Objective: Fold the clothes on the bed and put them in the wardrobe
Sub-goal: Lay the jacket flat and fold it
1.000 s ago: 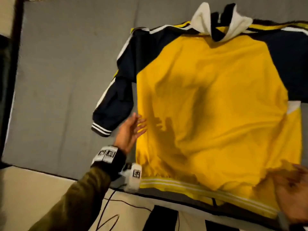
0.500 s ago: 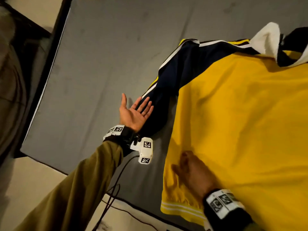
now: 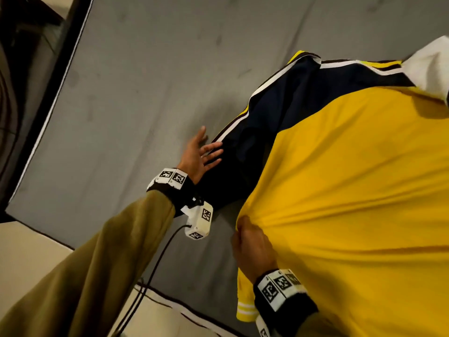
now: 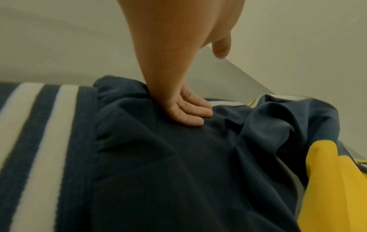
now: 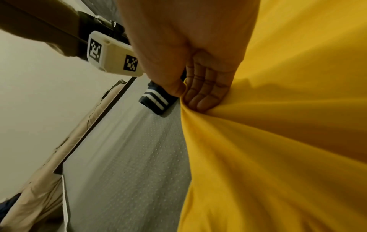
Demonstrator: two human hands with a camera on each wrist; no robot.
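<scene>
A yellow jacket (image 3: 352, 190) with navy sleeves and a white collar lies spread on the grey mattress (image 3: 145, 81). Its navy left sleeve (image 3: 245, 152) runs down beside the yellow body, its striped cuff (image 5: 155, 100) near my left wrist. My left hand (image 3: 201, 154) lies flat with straight fingers (image 4: 190, 111) pressing on the navy sleeve (image 4: 178, 157). My right hand (image 3: 250, 242) grips a bunch of the yellow fabric (image 5: 278, 141) at the jacket's left side edge, thumb and fingers (image 5: 204, 94) pinching it so creases fan out.
The mattress's left edge (image 3: 56, 93) borders a dark gap beside the bed. A beige surface (image 3: 29, 251) lies below the near edge. A black cable (image 3: 155, 263) hangs from my left wrist camera. Bare mattress stretches left and behind the jacket.
My left hand has turned from palm-up beside the sleeve to pressing flat on it. My right hand went from lying on the yellow fabric to gripping a bunch of it.
</scene>
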